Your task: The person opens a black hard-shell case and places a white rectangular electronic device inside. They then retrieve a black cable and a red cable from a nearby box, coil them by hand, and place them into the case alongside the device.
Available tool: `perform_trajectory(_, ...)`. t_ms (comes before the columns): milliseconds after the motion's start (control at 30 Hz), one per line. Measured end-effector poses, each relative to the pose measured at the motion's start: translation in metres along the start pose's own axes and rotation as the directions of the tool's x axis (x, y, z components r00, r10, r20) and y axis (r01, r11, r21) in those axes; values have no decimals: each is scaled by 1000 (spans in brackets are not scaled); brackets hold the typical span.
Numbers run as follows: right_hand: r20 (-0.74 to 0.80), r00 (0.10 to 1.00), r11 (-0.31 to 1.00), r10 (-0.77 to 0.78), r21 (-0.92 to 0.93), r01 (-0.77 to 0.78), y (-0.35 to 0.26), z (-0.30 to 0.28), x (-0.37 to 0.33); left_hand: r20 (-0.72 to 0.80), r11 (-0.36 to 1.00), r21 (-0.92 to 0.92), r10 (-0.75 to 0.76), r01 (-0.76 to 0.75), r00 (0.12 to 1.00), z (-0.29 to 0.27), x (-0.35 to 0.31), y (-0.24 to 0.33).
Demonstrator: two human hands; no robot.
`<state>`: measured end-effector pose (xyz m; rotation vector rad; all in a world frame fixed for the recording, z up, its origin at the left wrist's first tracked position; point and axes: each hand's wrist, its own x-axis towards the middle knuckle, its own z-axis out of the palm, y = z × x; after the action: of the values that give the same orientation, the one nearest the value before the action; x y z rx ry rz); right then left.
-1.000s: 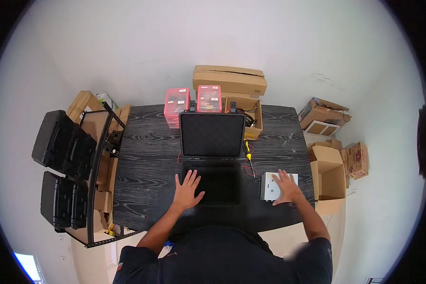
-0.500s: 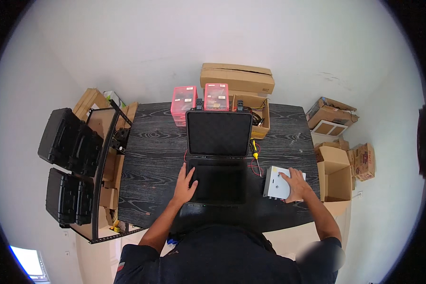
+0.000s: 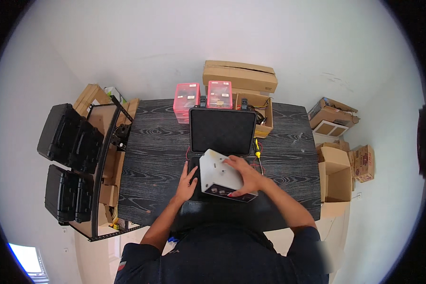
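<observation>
A black hard case [image 3: 222, 131] with a foam-lined lid stands opened on the dark wood-grain table. My right hand [image 3: 247, 176] grips a white box-shaped device [image 3: 214, 176], fingers on its top and thumb at its near side, where dark panel fittings show. The device is tilted over the case's lower half and hides most of it; I cannot tell whether it touches the foam. At the case's left rim, my left hand [image 3: 186, 184] rests with fingers spread, holding nothing. A yellow-and-black screwdriver [image 3: 257, 152] lies right of the case.
Two pink-edged clear drawer boxes [image 3: 187, 100] and an open carton [image 3: 265, 127] with cables stand behind the case. A long carton [image 3: 240, 75] is at the back. Black cases [image 3: 61, 135] sit on a rack at left; an open carton [image 3: 335, 177] is at right.
My right hand has carried the white device leftward from the table's right side to over the case's lower half. The left hand has stayed at the case's left rim.
</observation>
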<state>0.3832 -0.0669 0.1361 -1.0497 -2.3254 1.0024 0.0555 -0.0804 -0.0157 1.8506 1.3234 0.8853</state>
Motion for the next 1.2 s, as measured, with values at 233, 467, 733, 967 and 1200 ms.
perform_trajectory(233,250,961,983,120,103,-150,21,31,27,-6,999,-30,-34,34,999,4,-2,-11)
perform_trajectory(467,354,907,969,226,9,-245,41,40,34,27,990,-67,-123,125,992,1,-1,4)
perform_trajectory(733,224,955,932,195,-347,-109,36,65,32,32,998,60,-18,16,999,-2,-1,1)
perform_trajectory(967,81,989,867,128,-492,-72,28,87,19,63,997,81,-12,7,998,-3,-1,3)
perform_trajectory(1200,1,996,863,93,-498,-80,39,111,12,21,996,82,-37,35,999,-6,0,19)
